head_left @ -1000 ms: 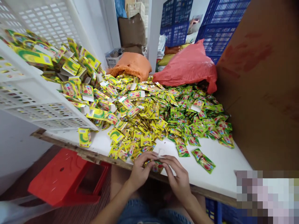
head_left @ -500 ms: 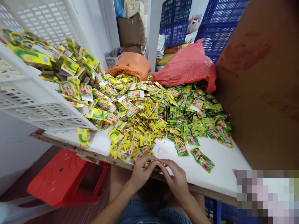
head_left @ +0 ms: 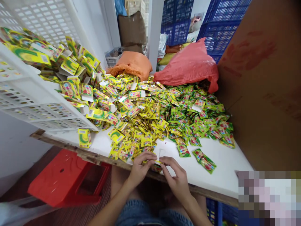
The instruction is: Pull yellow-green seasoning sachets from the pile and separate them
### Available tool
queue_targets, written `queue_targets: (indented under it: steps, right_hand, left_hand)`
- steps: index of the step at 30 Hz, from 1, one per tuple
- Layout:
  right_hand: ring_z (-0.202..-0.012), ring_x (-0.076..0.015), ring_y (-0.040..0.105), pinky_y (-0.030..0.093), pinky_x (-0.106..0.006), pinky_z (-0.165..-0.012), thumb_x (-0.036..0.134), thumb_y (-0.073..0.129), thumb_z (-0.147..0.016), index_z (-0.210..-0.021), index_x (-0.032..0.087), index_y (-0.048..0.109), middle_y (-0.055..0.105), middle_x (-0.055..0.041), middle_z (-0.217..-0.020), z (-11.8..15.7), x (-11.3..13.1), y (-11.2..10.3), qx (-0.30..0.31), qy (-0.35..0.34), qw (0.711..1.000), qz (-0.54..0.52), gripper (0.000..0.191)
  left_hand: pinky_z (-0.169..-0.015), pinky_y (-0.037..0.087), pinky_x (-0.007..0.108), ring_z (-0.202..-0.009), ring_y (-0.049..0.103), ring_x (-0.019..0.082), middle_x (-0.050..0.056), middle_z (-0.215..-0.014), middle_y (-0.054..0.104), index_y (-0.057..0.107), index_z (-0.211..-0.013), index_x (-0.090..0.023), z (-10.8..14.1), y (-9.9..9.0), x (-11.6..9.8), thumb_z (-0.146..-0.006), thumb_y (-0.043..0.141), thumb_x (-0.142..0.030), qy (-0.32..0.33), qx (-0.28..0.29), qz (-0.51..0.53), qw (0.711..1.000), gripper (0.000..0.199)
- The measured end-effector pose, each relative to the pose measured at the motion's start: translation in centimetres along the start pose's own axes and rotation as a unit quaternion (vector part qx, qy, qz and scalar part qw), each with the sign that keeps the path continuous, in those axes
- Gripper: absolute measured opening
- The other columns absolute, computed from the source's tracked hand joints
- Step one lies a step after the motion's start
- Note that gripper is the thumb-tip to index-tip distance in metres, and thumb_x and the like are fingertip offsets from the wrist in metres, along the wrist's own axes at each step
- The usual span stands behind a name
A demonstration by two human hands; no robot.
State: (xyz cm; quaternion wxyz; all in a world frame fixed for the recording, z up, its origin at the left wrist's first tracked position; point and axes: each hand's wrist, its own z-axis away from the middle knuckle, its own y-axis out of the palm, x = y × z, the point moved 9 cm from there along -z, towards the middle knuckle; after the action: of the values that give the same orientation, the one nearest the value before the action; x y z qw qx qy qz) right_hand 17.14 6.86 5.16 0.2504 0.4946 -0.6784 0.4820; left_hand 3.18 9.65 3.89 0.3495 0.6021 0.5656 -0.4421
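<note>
Near the table's front edge, my left hand (head_left: 141, 166) and my right hand (head_left: 175, 172) pinch a small yellow packet (head_left: 157, 165) between them, one at each end. Its lower part, with red and green print, shows between the fingers. Just beyond my hands lie many yellow packets (head_left: 146, 140). Green packets (head_left: 204, 125) are heaped at the right, and one green packet (head_left: 204, 160) lies apart on the white table. Yellow boxes (head_left: 96, 114), several with open flaps, are piled at the left.
A white crate (head_left: 47, 110) of yellow boxes tilts onto the table (head_left: 221, 175) at left. Orange (head_left: 134, 62) and red sacks (head_left: 188, 66) stand behind the heap. A large cardboard box (head_left: 263, 94) borders the right side; a red stool (head_left: 56, 179) is below left.
The packet between my hands has turned, so more of its printed lower part shows below the fingers. My left hand's fingers have shifted slightly up.
</note>
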Motion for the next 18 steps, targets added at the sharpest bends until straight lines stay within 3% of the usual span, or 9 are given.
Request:
queue_targets:
  steps: [10,15,18]
  right_hand:
    - [-0.098,-0.0198,0.059,0.051,-0.035,-0.083,0.016,0.048,-0.088,-0.106,0.024,0.061,0.062,-0.0076,-0.103,1.4,-0.3,0.1,0.010,-0.037,0.998,0.046,0.024]
    - [-0.095,-0.0195,0.061,0.053,-0.034,-0.079,0.017,0.046,-0.089,-0.108,0.027,0.061,0.063,-0.0058,-0.100,1.5,-0.5,1.2,0.016,-0.034,0.997,0.061,0.027]
    - [-0.096,-0.0219,0.061,0.053,-0.036,-0.079,0.020,0.043,-0.089,-0.105,0.030,0.061,0.064,-0.0049,-0.099,1.1,0.4,-0.7,-0.020,-0.023,0.998,0.061,0.027]
  left_hand:
    - [-0.078,0.052,0.033,-0.092,0.063,0.019,0.009,-0.097,0.066,0.069,-0.099,-0.025,1.3,-0.1,-0.1,-0.082,0.057,-0.015,0.075,0.043,-0.108,0.990,0.024]
    - [-0.082,0.052,0.037,-0.096,0.062,0.021,0.007,-0.101,0.067,0.068,-0.101,-0.029,1.7,0.4,0.5,-0.083,0.054,-0.018,0.051,0.077,-0.128,0.987,0.025]
    - [-0.085,0.051,0.040,-0.098,0.062,0.024,0.006,-0.108,0.066,0.055,-0.119,-0.033,1.9,0.6,0.4,-0.082,0.057,-0.019,0.033,0.051,-0.105,0.993,0.040]
